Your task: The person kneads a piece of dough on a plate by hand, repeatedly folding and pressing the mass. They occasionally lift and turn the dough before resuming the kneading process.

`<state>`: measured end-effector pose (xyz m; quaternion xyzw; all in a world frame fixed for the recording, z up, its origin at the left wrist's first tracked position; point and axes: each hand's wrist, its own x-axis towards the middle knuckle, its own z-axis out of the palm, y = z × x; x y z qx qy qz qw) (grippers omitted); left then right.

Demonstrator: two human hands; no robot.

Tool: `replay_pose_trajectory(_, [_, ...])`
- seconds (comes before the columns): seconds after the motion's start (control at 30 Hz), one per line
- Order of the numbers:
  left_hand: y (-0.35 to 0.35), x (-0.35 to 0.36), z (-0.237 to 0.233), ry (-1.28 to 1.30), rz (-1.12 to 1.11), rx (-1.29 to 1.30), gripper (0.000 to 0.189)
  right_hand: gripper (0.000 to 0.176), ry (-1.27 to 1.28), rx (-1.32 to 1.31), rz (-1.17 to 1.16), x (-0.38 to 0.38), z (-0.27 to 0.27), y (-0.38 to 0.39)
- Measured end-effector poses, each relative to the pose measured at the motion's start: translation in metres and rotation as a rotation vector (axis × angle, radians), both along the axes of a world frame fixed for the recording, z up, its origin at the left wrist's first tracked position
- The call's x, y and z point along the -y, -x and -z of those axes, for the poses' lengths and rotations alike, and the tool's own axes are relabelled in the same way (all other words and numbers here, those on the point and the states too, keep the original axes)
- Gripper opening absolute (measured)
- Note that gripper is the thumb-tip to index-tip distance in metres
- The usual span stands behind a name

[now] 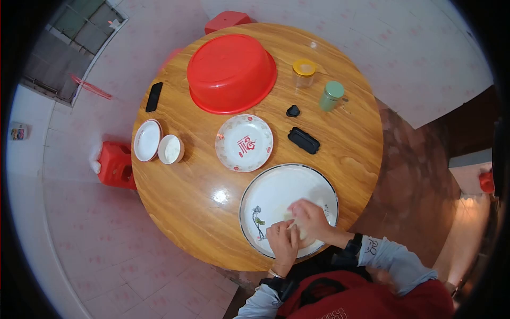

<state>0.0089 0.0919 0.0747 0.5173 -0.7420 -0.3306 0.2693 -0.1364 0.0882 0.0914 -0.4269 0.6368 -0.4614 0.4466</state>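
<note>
Both hands work over a pale dough (303,237) that lies on the near part of a large white tray (281,183) at the table's (180,212) near edge. The left hand (283,242) has its fingers bent in against the dough; the right hand (312,219) is blurred, its fingers close together beside it. Whether either set grips, I cannot tell. A patterned plate (244,143) sits just beyond the tray, with an upturned red basin (228,69) farther back

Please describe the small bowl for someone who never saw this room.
On the round wooden table, find the stacked white dishes at the left edge. The small bowl stands just right of them; unlike them, it holds something white.
</note>
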Motion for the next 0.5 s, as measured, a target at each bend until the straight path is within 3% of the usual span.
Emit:
replay_pose_trajectory(0.03, [0.0,-0.007,0.002,0.131,0.048,0.081,0.019,0.03,0.157,0.119,0.113,0.004,-0.007,0.004])
replay_pose_trajectory(0.1, [0.003,-0.006,0.003,0.118,0.05,0.088,0.019,0.041,0.48,0.47,0.274,0.041,-0.052,0.026])
replay_pose_trajectory(0.23, [0.005,0.007,0.019,0.086,0.09,0.071,0.02,0.069,0.893,0.832,0.296,0.072,-0.13,0.045])
replay_pose_trajectory(0.33, [0.01,0.015,0.022,0.098,0.076,0.081,0.018,0.07,1.0,0.915,0.237,0.075,-0.159,0.051])
replay_pose_trajectory(0.5, [0.016,0.021,0.026,0.048,0.06,0.069,0.018,0.072,0.992,0.973,0.226,0.077,-0.159,0.043])
